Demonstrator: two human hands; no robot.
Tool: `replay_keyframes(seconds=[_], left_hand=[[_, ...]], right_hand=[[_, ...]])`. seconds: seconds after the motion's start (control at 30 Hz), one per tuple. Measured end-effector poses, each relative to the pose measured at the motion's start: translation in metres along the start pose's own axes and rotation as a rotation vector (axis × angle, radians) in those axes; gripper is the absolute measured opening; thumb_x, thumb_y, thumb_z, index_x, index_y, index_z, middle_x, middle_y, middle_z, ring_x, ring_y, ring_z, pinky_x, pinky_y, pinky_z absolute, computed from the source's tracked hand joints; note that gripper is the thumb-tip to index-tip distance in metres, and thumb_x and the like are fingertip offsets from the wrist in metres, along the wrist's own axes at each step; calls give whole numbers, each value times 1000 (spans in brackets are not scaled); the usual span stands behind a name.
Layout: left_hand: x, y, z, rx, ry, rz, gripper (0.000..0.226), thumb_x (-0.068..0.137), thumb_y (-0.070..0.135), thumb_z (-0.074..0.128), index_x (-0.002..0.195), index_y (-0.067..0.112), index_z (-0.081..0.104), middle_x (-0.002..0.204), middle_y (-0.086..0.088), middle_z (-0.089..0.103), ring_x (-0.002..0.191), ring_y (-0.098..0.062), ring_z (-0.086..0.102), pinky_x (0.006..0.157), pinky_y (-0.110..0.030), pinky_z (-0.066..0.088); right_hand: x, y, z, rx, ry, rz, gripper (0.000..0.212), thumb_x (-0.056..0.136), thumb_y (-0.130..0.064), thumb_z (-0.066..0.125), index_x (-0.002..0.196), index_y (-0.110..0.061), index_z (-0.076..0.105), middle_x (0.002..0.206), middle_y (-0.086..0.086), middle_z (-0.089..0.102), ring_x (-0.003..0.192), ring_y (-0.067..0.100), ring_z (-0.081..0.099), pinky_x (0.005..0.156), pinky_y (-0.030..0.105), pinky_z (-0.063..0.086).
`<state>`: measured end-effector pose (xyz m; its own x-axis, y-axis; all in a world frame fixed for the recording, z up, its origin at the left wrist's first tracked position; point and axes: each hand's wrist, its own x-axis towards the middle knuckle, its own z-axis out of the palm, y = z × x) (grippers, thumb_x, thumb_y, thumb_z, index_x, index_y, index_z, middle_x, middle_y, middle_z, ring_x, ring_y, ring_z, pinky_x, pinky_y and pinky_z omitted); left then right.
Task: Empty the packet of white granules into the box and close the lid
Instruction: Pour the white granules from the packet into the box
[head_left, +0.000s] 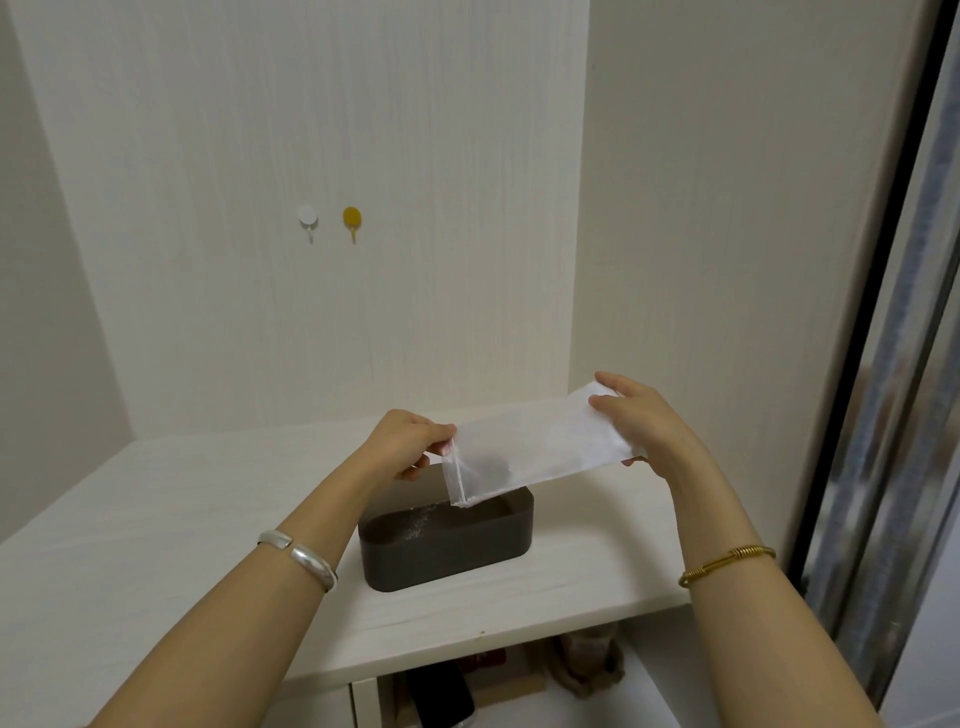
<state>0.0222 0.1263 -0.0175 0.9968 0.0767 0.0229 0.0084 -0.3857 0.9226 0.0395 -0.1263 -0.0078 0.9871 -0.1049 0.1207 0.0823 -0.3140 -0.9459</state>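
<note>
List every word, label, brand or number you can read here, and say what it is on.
None can be read.
Packet: white, no print showing.
Box: plain dark brown, no label.
Two wall hooks: plain, no marking.
Things below the shelf: too dark and blurred to tell.

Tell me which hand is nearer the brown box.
Left. The left hand pinches the packet at its open mouth just above the box; the right hand holds the raised far end, higher and off to the right.
</note>
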Motion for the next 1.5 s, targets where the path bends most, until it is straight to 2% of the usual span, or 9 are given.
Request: replay_keyframes(seconds=[0.27, 0.43, 0.6, 0.8, 0.93, 1.0, 1.07, 1.2, 1.5], left_hand=[[2, -1, 1, 6, -9, -18, 26, 88, 21, 59, 67, 7, 66, 66, -2, 62, 51, -14, 41, 40, -17, 36], [3, -2, 1, -1, -13, -17, 24, 87, 20, 59, 68, 8, 66, 65, -1, 61, 50, -13, 40, 41, -18, 35], [6, -4, 0, 11, -9, -20, 24, 88, 21, 59, 70, 8, 67, 64, 0, 62, 50, -13, 41, 42, -18, 37], [9, -7, 0, 5, -8, -25, 26, 87, 22, 60, 66, 10, 68, 63, 1, 62, 50, -13, 41, 43, -19, 35], [10, -7, 0, 4, -7, -28, 27, 87, 23, 60, 64, 11, 67, 64, 0, 63, 50, -13, 41, 42, -18, 36], [10, -7, 0, 6, -5, -25, 26, 87, 23, 59, 65, 10, 67, 65, 0, 63, 50, -13, 42, 44, -19, 37], [10, -7, 0, 5, -9, -20, 26, 87, 23, 59, 64, 11, 66, 66, 0, 63, 50, -13, 41, 43, -18, 36], [10, -7, 0, 5, -12, -19, 26, 87, 22, 59, 64, 11, 66, 65, 1, 63, 50, -13, 41, 43, -18, 36], [12, -7, -2, 8, -7, -20, 26, 87, 23, 59, 65, 11, 66, 65, 1, 62, 49, -12, 42, 43, -18, 37]], right_hand=[[0, -2, 2, -31, 12, 3, 50, 89, -17, 47, 137, -27, 43, 118, -6, 43, 70, 12, 54, 37, 19, 37], [1, -1, 2, -23, 5, 22, 53, 88, -13, 45, 138, -28, 42, 128, -2, 43, 69, 15, 54, 35, 18, 36], [2, 1, 3, -13, -9, 26, 56, 88, -6, 41, 139, -30, 41, 119, -4, 41, 63, 16, 52, 30, 15, 35], [2, -2, 5, -25, -12, 20, 54, 88, -5, 40, 137, -27, 45, 119, -1, 44, 63, 16, 50, 32, 16, 35], [4, -4, 5, -39, -7, 21, 52, 87, -3, 39, 133, -22, 51, 109, 3, 51, 59, 17, 46, 32, 16, 34], [5, -3, 6, -42, -1, 20, 51, 86, -2, 39, 131, -21, 54, 96, 3, 54, 57, 17, 45, 30, 14, 32], [6, -3, 5, -42, 6, 24, 51, 85, -1, 38, 129, -21, 56, 85, -1, 52, 55, 17, 44, 29, 13, 32], [7, -3, 6, -42, 11, 29, 50, 85, -1, 38, 127, -20, 57, 79, -3, 50, 54, 17, 43, 29, 10, 31], [6, -6, 8, -41, 12, 17, 50, 86, -1, 38, 128, -20, 56, 98, 3, 53, 57, 17, 46, 28, 12, 32]])
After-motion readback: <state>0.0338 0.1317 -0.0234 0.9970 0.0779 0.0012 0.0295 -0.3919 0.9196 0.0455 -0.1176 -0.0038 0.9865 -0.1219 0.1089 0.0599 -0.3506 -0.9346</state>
